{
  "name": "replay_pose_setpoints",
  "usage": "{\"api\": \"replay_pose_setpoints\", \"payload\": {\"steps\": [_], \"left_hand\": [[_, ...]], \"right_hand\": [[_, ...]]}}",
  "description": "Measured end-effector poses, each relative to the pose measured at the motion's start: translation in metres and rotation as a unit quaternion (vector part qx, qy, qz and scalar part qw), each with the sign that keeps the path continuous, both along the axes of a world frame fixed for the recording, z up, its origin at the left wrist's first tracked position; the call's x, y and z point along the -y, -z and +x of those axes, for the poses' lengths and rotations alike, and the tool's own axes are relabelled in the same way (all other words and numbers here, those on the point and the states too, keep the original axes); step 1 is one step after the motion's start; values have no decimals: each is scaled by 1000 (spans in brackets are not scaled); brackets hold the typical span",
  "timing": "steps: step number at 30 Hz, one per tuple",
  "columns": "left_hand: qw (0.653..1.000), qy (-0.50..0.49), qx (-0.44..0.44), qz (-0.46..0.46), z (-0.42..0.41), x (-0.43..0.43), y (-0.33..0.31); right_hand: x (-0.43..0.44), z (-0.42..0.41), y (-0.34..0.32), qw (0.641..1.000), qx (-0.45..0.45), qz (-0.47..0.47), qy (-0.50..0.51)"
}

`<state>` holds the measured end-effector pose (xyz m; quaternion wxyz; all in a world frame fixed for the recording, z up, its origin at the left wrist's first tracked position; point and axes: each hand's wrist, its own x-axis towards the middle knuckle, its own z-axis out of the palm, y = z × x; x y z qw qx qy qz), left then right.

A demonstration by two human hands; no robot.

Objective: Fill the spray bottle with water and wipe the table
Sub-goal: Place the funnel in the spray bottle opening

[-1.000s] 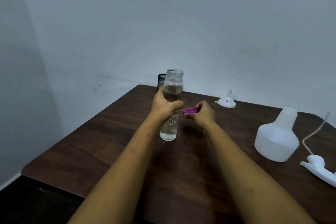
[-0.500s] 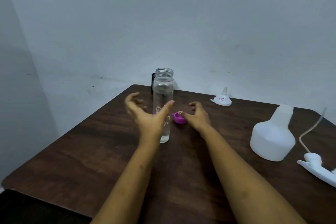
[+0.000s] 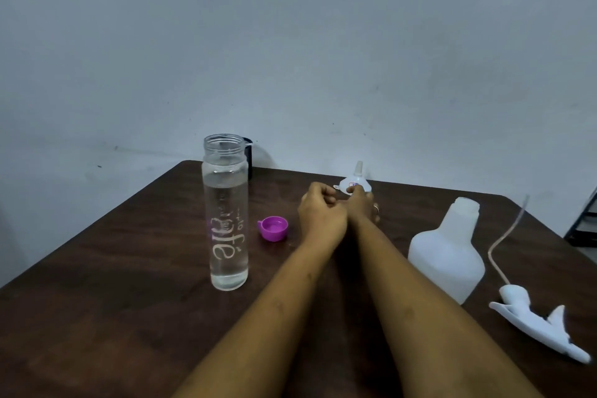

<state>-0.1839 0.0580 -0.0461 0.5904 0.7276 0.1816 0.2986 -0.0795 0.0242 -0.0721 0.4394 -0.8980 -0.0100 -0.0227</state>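
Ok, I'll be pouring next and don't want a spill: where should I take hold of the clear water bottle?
Wrap around the middle of the water bottle, coming in level from its left. It stands upright, uncapped and nearly full, so a side hold on the straight round wall likely keeps it steady; the purple cap lies on its right.

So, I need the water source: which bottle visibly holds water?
The tall clear bottle left of the purple cap; the squat white spray bottle is opaque.
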Motion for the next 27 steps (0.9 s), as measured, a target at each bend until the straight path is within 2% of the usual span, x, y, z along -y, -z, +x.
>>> {"api": "replay_pose_setpoints", "payload": {"steps": [3, 7, 13, 19, 22, 27], "left_hand": [[998, -6, -49, 26, 24, -17, 5], [991, -14, -72, 112, 53, -35, 13], [976, -9, -119, 181, 82, -48, 21], [977, 3, -119, 178, 88, -54, 30], [985, 23, -73, 155, 79, -49, 35], [998, 20, -1, 57, 60, -31, 38]], "right_hand": [[0, 25, 5, 999, 15, -32, 7], [-9, 57, 8, 998, 32, -57, 0], [-24, 94, 2, 992, 45, -118, -9], [-28, 106, 7, 991, 17, -130, -30], [-26, 99, 6, 991, 28, -129, -31], [-22, 71, -20, 999, 28, 21, -23]]}}
